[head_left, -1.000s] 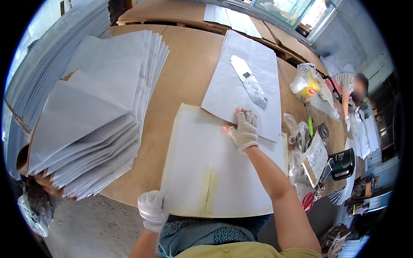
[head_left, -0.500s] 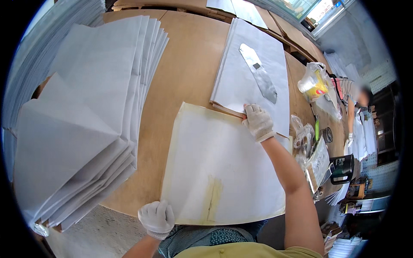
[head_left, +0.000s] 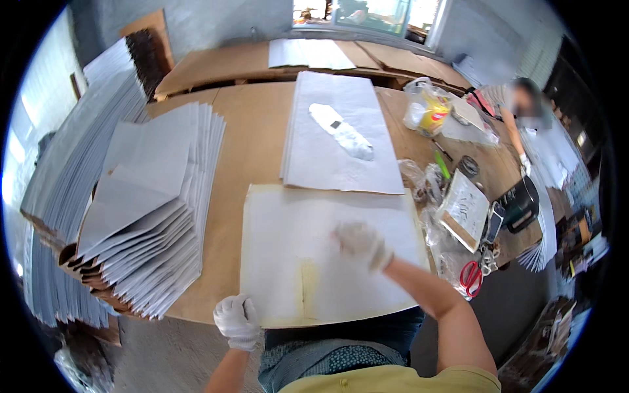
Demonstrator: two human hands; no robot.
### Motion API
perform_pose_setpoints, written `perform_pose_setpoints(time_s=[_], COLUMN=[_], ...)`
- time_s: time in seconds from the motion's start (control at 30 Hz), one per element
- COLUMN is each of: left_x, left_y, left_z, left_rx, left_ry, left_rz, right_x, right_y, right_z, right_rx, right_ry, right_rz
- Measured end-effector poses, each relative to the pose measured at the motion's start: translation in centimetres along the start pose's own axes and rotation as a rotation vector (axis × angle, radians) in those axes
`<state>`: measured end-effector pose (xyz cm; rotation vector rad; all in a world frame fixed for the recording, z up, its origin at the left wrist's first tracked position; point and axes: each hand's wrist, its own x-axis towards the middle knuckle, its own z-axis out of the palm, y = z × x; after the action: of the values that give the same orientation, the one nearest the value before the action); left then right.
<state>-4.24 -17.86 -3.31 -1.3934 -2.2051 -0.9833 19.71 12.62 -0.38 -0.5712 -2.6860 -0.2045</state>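
- The right hand [head_left: 362, 243], in a white knit glove and blurred by motion, lies palm down with fingers loosely spread on a large cream-white sheet of paper [head_left: 288, 252] spread at the near edge of the brown cardboard-topped bench [head_left: 252, 137]; it grips nothing.
- The left hand [head_left: 238, 321], also white-gloved, sits at the sheet's near left corner, at the bench's near edge, fingers curled; whether it pinches the paper's edge cannot be told.
- A narrow yellowish strip [head_left: 309, 288] runs along the sheet toward its near edge, between the two hands.
- Just beyond the sheet, toward the middle of the bench, lies a flat stack of white paper sheets [head_left: 314, 157] with a long crumpled clear plastic wrapper [head_left: 342, 132] on top.
- Along the bench's left edge stands a fanned pile of folded grey-white paper pieces [head_left: 147, 216].
- At the right edge sit crumpled clear plastic bags [head_left: 427, 183], a green pen [head_left: 442, 165], red-handled scissors [head_left: 470, 278] and a clear bag with yellow contents [head_left: 427, 108].
- Another person [head_left: 524, 105] works at the far right corner.
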Motion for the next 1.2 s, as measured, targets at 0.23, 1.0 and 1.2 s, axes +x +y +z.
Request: perform_pose_setpoints(time_s=[0.23,1.0,1.2], left_x=[0.1,2.5,3.6], left_y=[0.8,1.5,3.6], left_z=[0.3,3.2,3.4], left_rx=[-0.035,-0.397,-0.283], left_ry=[-0.049,-0.359,-0.35], left_rz=[-0.002,-0.326,-0.322], right_x=[-17.5,-25.2,-17.5], right_y=[-13.1,-8.0,-9.9], right_z=[-6.9,0.2,-9.9], right_rx=[0.743,0.527,0.499], right_ry=[-0.232,-0.588,-1.094], right_rz=[-0.018,0.885,0.497])
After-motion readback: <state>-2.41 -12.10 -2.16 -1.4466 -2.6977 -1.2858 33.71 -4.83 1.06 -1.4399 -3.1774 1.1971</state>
